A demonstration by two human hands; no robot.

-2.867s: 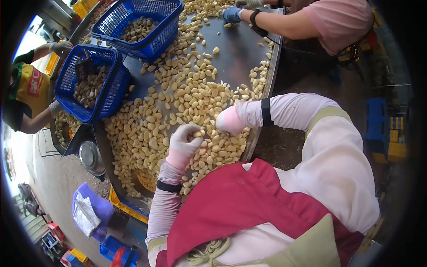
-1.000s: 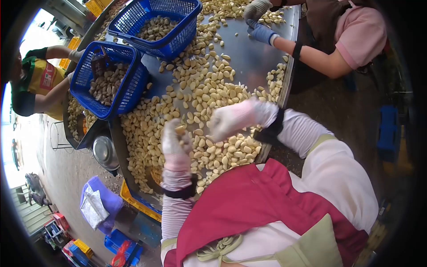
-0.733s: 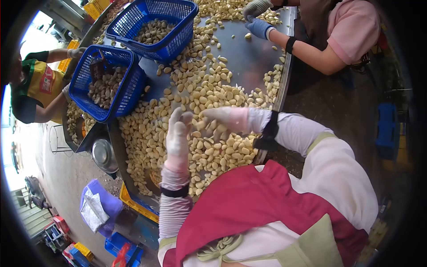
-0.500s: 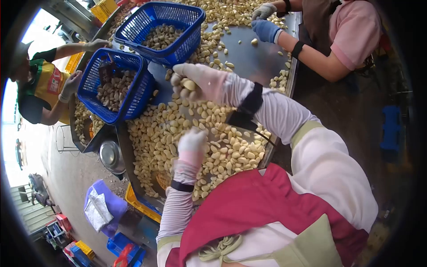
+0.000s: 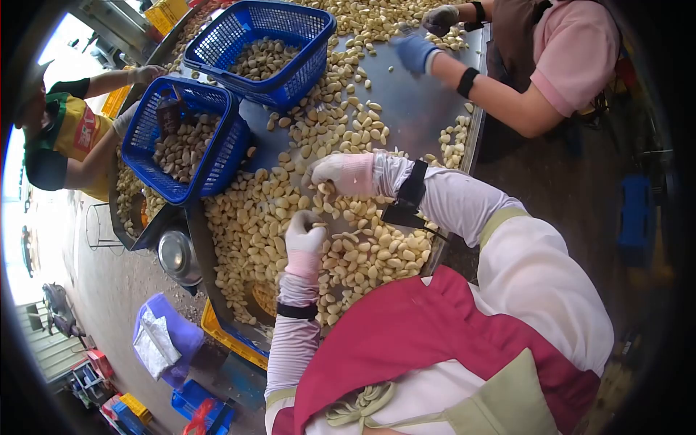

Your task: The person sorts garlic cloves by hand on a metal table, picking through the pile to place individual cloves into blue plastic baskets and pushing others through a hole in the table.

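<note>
Pale peeled cloves (image 5: 250,217), apparently garlic, lie spread over the metal table (image 5: 406,80). My left hand (image 5: 305,235), in a white glove with a pink cuff, is over the heap with its fingers curled; what they hold is too small to make out. Just above and to the right, my right hand (image 5: 341,174), gloved alike, bends its fingers down onto the cloves, and its fingertips are partly hidden. Two blue baskets with browner cloves stand beyond, one at the left (image 5: 185,138) and one farther back (image 5: 264,54).
A co-worker's gloved hands (image 5: 417,54) work at the table's far right. Another person (image 5: 72,138) stands at the left. A metal bowl (image 5: 177,257), a yellow crate (image 5: 225,337) and a purple bag (image 5: 170,337) are beside the table's left edge.
My right hand has come down from near the baskets to the heap, and the clove seen in it no longer shows. My left hand has shifted slightly. The co-worker's blue-gloved hand has moved left.
</note>
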